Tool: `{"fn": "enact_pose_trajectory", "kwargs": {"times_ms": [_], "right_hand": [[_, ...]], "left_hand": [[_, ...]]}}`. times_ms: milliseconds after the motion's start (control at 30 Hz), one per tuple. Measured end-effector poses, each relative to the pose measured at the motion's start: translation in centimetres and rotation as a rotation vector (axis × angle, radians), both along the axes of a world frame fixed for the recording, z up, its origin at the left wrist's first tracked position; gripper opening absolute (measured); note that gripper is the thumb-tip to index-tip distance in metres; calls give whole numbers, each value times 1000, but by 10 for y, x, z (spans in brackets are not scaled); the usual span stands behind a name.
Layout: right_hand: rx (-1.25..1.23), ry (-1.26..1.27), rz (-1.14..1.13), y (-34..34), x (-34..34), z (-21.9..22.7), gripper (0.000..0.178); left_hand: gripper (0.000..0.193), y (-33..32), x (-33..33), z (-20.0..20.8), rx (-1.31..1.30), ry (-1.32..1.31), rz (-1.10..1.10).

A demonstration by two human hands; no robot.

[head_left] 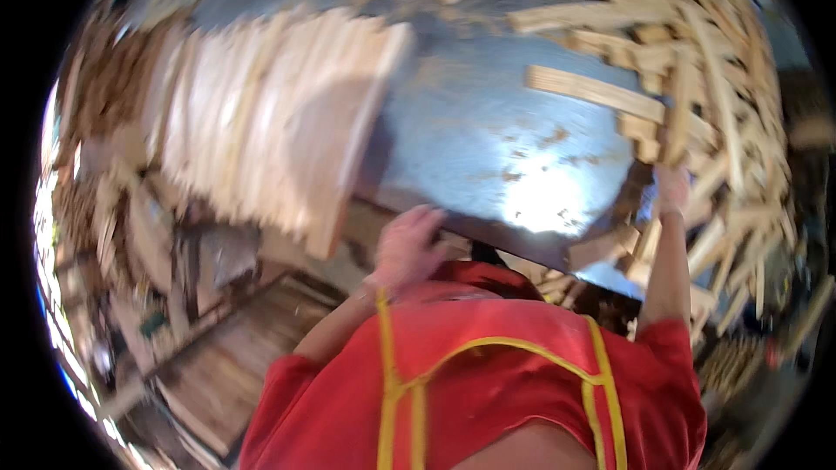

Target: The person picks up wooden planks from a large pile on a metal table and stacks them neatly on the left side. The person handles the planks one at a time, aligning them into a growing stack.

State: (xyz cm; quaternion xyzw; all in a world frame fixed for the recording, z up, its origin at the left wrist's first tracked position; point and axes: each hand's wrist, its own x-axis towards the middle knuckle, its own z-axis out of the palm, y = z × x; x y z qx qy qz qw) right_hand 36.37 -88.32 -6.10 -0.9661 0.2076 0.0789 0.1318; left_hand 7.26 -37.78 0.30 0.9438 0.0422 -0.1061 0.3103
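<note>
On the right, my right hand (672, 190) is closed around a narrow wooden strip (677, 117), which points away from me beside a heap of loose strips. My left hand (409, 248) is near the front edge of the metal tabletop (461, 122). Its fingers are slightly blurred and loosely bent, with thumb and fingers apart and nothing seen in them. To the left of that hand, long pale strips lie side by side in a panel-like row (261, 113), their near ends jutting past the table edge. A single short board (592, 91) lies across the metal near the heap.
A large pile of loose wood pieces (731, 96) covers the table's right side and far edge. Sawdust (557, 135) is scattered over the metal. Below left stands a wooden box or pallet (252, 357), with more stacked wood (113, 78) at the far left.
</note>
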Motion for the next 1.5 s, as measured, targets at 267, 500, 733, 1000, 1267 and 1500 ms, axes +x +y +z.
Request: {"fn": "enact_pose_trajectory", "kwargs": {"times_ms": [267,500,733,1000,1267,1500], "right_hand": [[1233,124,223,186,-136,48,91],[-255,127,444,-85,-165,28,98],[-362,495,269,12,-177,55,88],[113,69,608,223,-91,88,81],[57,-55,743,335,-81,1,84],[442,24,472,325,-93,10,64]], "left_hand": [[77,-82,86,-32,-799,394,318],[49,31,79,-14,-208,264,340],[59,135,-12,-28,552,-359,326],[64,111,-105,-28,207,-362,282],[64,149,-126,-26,32,-187,375],[56,255,-146,-84,-1238,-74,1552]]}}
